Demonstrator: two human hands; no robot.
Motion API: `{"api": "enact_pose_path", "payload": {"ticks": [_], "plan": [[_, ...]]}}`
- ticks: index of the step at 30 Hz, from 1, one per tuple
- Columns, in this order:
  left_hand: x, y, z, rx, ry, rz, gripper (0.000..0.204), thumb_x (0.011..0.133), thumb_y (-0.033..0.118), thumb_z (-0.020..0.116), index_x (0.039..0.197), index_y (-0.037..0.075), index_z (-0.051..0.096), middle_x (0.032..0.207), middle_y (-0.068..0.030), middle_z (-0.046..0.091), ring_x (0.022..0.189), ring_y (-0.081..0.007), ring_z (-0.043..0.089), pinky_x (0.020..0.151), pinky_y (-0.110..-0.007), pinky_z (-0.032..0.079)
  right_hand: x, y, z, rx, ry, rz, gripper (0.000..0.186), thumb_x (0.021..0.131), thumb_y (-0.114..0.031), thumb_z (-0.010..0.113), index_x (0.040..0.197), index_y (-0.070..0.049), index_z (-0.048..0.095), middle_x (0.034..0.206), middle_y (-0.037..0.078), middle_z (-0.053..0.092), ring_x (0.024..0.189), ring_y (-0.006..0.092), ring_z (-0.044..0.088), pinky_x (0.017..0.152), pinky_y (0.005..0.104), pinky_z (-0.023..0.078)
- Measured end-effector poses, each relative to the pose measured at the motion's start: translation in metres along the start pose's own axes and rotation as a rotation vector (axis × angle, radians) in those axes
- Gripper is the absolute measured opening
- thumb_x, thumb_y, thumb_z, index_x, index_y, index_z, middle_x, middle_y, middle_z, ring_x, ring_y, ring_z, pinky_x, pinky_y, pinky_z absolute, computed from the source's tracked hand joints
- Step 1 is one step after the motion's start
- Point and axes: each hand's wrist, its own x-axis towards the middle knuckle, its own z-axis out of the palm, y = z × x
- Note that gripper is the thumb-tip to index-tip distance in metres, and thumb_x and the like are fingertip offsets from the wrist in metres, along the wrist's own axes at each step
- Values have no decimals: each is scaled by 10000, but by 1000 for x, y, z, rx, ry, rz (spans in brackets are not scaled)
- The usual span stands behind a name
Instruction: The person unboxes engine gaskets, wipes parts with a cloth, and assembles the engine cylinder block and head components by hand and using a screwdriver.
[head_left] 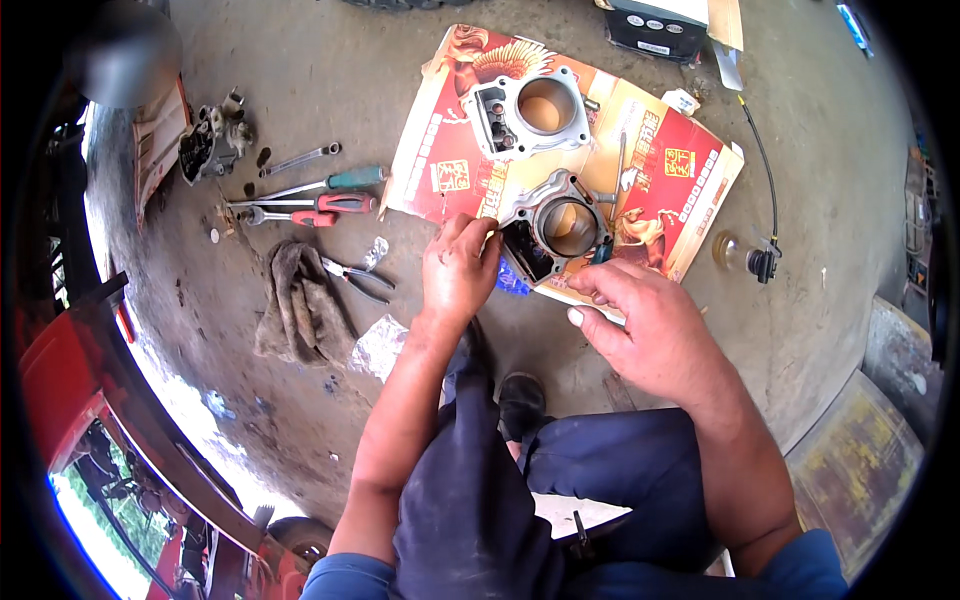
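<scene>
My left hand point(458, 268) pinches the near-left corner of the engine cylinder point(556, 232) lying on the red cardboard point(660, 175) on the floor point(300, 60); my right hand point(645, 335) rests loosely spread on the cardboard's near edge. I'd steady the cylinder firmly. A second cylinder point(528, 110) sits beyond, screwdrivers point(320, 195) and a rag point(300, 305) leftward.

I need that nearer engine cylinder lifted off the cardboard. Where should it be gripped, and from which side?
Probably by the outer walls of the nearer cylinder, spanning the block from above. It lies flat on the red cardboard with its bore facing up, so the sides are exposed. Its left end is under the left hand, and the right hand rests just in front, so the far and right sides look freest.
</scene>
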Motion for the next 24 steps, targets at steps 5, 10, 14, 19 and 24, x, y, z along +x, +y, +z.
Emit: {"api": "enact_pose_path", "payload": {"ticks": [5,10,14,19,24], "plan": [[-2,15,10,119,-18,171,125,845,111,783,954,98,723,854,-113,663,793,-346,692,703,-460,574,0,1,1,11,5,19,249,931,-159,721,1133,-18,686,1048,184,715,976,407,696,850,482,559],[-5,19,28,231,-11,165,152,870,161,760,974,94,671,849,-115,654,801,-349,700,687,-461,584,2,7,8,-8,11,-68,258,935,-172,716,1119,7,688,1063,192,717,984,411,696,857,482,561],[-5,20,29,251,-28,171,191,858,149,758,1003,64,665,867,-119,635,816,-331,697,694,-448,574,0,5,6,-10,-16,-44,268,939,-185,711,1117,14,689,1073,191,715,988,412,697,859,482,561],[2,18,32,332,-35,214,96,833,71,668,877,86,584,864,-112,608,841,-328,679,692,-437,576,0,2,4,-7,-29,-29,270,945,-191,703,1122,12,692,1075,190,713,996,411,696,871,482,556],[5,18,30,405,-83,254,123,827,101,654,940,71,618,953,-125,619,948,-324,662,740,-428,578,1,5,5,1,-25,-42,277,947,-192,701,1129,17,691,1080,194,712,996,411,695,872,484,554]]}}
